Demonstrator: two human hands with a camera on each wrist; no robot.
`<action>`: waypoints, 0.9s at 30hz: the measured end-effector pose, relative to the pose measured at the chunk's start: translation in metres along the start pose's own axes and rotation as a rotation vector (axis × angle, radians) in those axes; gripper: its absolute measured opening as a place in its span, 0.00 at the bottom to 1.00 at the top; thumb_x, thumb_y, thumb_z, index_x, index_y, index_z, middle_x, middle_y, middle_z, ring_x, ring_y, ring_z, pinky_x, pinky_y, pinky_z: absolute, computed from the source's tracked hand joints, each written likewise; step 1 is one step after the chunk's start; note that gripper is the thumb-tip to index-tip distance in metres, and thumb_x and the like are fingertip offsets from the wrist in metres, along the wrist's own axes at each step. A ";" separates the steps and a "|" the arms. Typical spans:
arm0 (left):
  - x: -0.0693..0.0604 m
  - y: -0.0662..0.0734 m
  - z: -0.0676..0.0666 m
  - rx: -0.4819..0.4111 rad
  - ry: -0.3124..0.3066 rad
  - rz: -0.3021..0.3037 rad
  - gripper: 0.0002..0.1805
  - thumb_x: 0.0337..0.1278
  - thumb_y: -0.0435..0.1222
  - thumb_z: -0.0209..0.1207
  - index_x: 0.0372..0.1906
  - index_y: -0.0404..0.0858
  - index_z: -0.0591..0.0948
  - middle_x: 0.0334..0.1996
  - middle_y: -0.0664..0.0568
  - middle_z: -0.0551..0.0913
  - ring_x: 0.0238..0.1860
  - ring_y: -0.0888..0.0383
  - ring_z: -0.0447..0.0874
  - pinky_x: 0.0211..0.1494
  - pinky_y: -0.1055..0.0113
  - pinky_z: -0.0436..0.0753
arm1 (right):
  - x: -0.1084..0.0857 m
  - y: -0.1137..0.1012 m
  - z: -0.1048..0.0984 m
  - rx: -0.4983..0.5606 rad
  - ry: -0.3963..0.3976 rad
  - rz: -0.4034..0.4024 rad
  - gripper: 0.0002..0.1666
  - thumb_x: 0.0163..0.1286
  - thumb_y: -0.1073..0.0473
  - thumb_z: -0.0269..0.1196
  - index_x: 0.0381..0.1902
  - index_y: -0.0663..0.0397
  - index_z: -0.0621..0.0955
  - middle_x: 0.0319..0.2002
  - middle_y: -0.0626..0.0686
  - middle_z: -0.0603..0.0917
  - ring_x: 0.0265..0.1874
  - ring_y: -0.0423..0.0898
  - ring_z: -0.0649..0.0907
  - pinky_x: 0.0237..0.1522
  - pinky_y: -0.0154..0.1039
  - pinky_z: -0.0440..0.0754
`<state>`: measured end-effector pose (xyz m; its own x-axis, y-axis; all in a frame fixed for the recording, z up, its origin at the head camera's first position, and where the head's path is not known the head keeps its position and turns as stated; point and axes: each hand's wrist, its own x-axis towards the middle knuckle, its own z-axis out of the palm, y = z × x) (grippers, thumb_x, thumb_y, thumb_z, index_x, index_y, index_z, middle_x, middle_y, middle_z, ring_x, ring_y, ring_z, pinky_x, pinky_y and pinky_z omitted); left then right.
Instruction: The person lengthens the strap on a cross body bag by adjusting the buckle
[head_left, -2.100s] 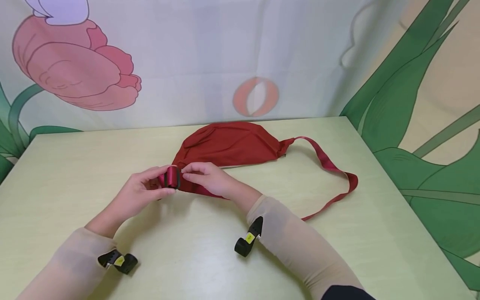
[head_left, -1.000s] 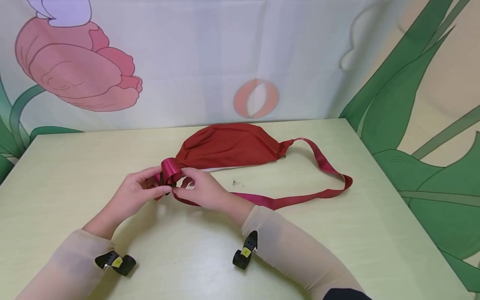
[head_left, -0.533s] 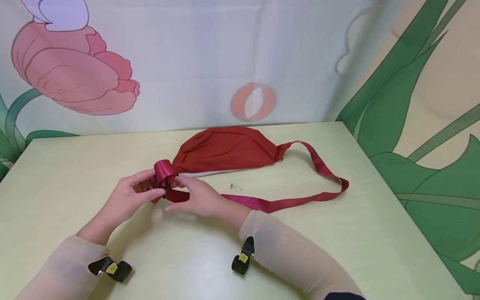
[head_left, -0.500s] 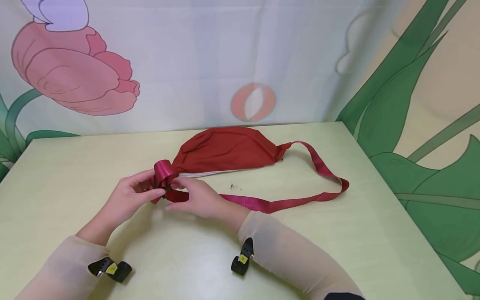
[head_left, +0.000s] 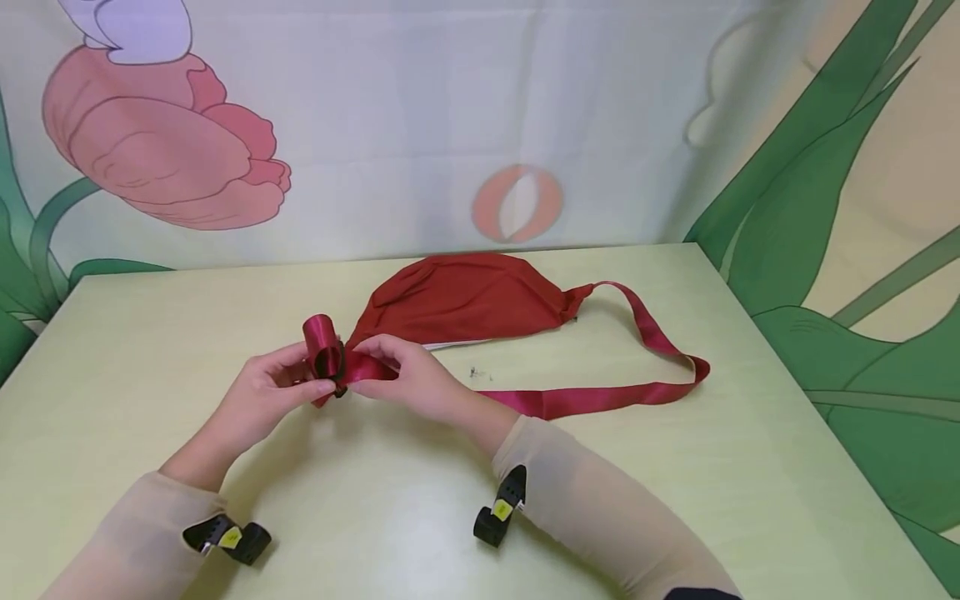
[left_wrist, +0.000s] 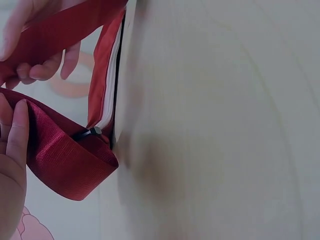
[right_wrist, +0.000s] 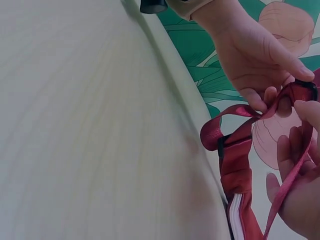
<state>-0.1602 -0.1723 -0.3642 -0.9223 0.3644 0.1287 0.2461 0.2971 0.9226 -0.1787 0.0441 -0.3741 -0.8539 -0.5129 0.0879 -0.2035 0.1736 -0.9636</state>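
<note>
A red waist bag (head_left: 465,300) lies at the back of the table, its dark-red strap (head_left: 600,400) looping out to the right and forward. My left hand (head_left: 258,396) grips the strap beside a black slider buckle (head_left: 341,367), thumb in front and fingers behind. Above that hand a loose strap loop (head_left: 320,333) sticks up. My right hand (head_left: 416,375) pinches the strap just right of the slider, thumb below and fingers above. In the right wrist view, the slider (right_wrist: 306,86) sits by the left thumb. A white zip (left_wrist: 114,67) edges the bag in the left wrist view.
The pale wooden table (head_left: 420,517) ends at a white curtain (head_left: 360,125) printed with a pink flower and green leaves. Small dark specks (head_left: 480,373) mark the tabletop inside the strap's ring. Black wrist cameras (head_left: 491,521) jut out from both sleeves.
A loop of strap has risen out of the slider and now leans left. My right hand spread its fingers, then closed them on the strap right of the slider. The left hand keeps its grip.
</note>
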 end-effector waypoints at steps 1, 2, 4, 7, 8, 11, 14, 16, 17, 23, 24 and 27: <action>0.000 0.000 0.001 -0.007 -0.005 0.008 0.23 0.56 0.33 0.62 0.57 0.31 0.74 0.36 0.52 0.82 0.36 0.55 0.79 0.38 0.66 0.80 | 0.000 -0.001 0.001 0.008 -0.005 -0.004 0.23 0.61 0.62 0.66 0.54 0.57 0.75 0.43 0.47 0.79 0.42 0.40 0.77 0.43 0.32 0.77; -0.001 -0.001 0.001 -0.011 -0.012 0.016 0.22 0.56 0.32 0.62 0.56 0.31 0.75 0.36 0.52 0.82 0.36 0.55 0.79 0.37 0.66 0.80 | 0.000 -0.001 0.002 0.014 -0.005 -0.006 0.23 0.60 0.62 0.66 0.54 0.57 0.75 0.43 0.47 0.79 0.41 0.39 0.77 0.44 0.32 0.77; -0.001 -0.001 0.001 -0.016 -0.025 0.031 0.22 0.56 0.31 0.62 0.56 0.31 0.75 0.37 0.52 0.83 0.36 0.54 0.80 0.37 0.65 0.80 | 0.001 -0.002 0.003 0.016 -0.001 -0.012 0.22 0.60 0.62 0.66 0.53 0.56 0.76 0.43 0.46 0.79 0.41 0.39 0.77 0.44 0.31 0.77; -0.001 -0.001 0.002 -0.013 -0.040 0.047 0.23 0.55 0.31 0.62 0.57 0.32 0.74 0.38 0.53 0.83 0.36 0.55 0.80 0.37 0.65 0.80 | 0.000 -0.003 0.002 0.007 -0.005 -0.013 0.22 0.60 0.61 0.67 0.52 0.54 0.76 0.42 0.45 0.79 0.42 0.39 0.77 0.45 0.32 0.77; -0.001 -0.002 0.001 -0.011 -0.041 0.051 0.23 0.55 0.31 0.62 0.57 0.32 0.74 0.38 0.53 0.83 0.36 0.55 0.80 0.37 0.65 0.80 | 0.000 -0.003 0.001 0.001 -0.012 -0.012 0.23 0.59 0.61 0.67 0.53 0.53 0.76 0.43 0.45 0.79 0.43 0.39 0.77 0.46 0.32 0.76; -0.002 -0.002 0.000 -0.009 -0.031 0.054 0.22 0.56 0.31 0.61 0.57 0.32 0.74 0.39 0.54 0.83 0.37 0.55 0.80 0.38 0.65 0.81 | -0.002 -0.003 -0.002 -0.098 -0.035 -0.017 0.28 0.58 0.57 0.68 0.57 0.50 0.74 0.48 0.43 0.79 0.48 0.37 0.76 0.51 0.33 0.73; -0.003 -0.003 -0.001 -0.005 -0.014 0.053 0.21 0.57 0.31 0.61 0.56 0.32 0.75 0.39 0.56 0.83 0.37 0.56 0.81 0.38 0.66 0.80 | -0.002 -0.002 -0.005 -0.268 -0.055 -0.048 0.32 0.58 0.53 0.69 0.60 0.51 0.73 0.52 0.44 0.78 0.51 0.35 0.75 0.53 0.31 0.70; -0.003 -0.002 -0.002 0.001 -0.003 0.050 0.21 0.57 0.31 0.61 0.56 0.32 0.75 0.39 0.56 0.83 0.38 0.56 0.81 0.39 0.67 0.80 | -0.002 -0.002 -0.006 -0.393 -0.054 -0.081 0.31 0.58 0.53 0.68 0.59 0.52 0.74 0.51 0.45 0.78 0.50 0.35 0.75 0.52 0.28 0.70; -0.002 -0.002 -0.002 0.004 -0.001 0.050 0.21 0.57 0.32 0.61 0.56 0.33 0.75 0.39 0.56 0.83 0.38 0.56 0.81 0.39 0.67 0.80 | -0.002 -0.002 -0.006 -0.438 -0.053 -0.098 0.30 0.59 0.53 0.68 0.58 0.53 0.75 0.50 0.46 0.79 0.49 0.35 0.76 0.51 0.27 0.71; 0.000 -0.001 -0.001 -0.004 -0.005 0.037 0.22 0.58 0.32 0.60 0.57 0.32 0.74 0.37 0.55 0.83 0.36 0.56 0.80 0.38 0.66 0.80 | -0.002 -0.006 -0.004 -0.409 -0.066 -0.083 0.24 0.60 0.55 0.67 0.53 0.53 0.76 0.44 0.44 0.79 0.45 0.34 0.76 0.45 0.25 0.73; 0.000 -0.001 -0.001 -0.004 -0.002 0.035 0.22 0.58 0.33 0.60 0.57 0.32 0.74 0.37 0.55 0.83 0.36 0.56 0.80 0.38 0.66 0.80 | -0.002 -0.006 -0.004 -0.371 -0.070 -0.070 0.23 0.60 0.56 0.67 0.53 0.52 0.76 0.44 0.43 0.79 0.45 0.33 0.76 0.45 0.25 0.74; 0.001 -0.001 -0.001 -0.004 0.002 0.032 0.22 0.58 0.33 0.60 0.58 0.33 0.74 0.37 0.56 0.83 0.37 0.56 0.80 0.38 0.67 0.80 | -0.002 -0.005 -0.004 -0.273 -0.059 -0.045 0.22 0.60 0.56 0.67 0.52 0.51 0.75 0.43 0.42 0.79 0.45 0.33 0.76 0.45 0.28 0.75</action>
<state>-0.1619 -0.1730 -0.3644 -0.9146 0.3717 0.1589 0.2744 0.2822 0.9193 -0.1775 0.0477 -0.3684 -0.8134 -0.5719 0.1066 -0.3691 0.3658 -0.8544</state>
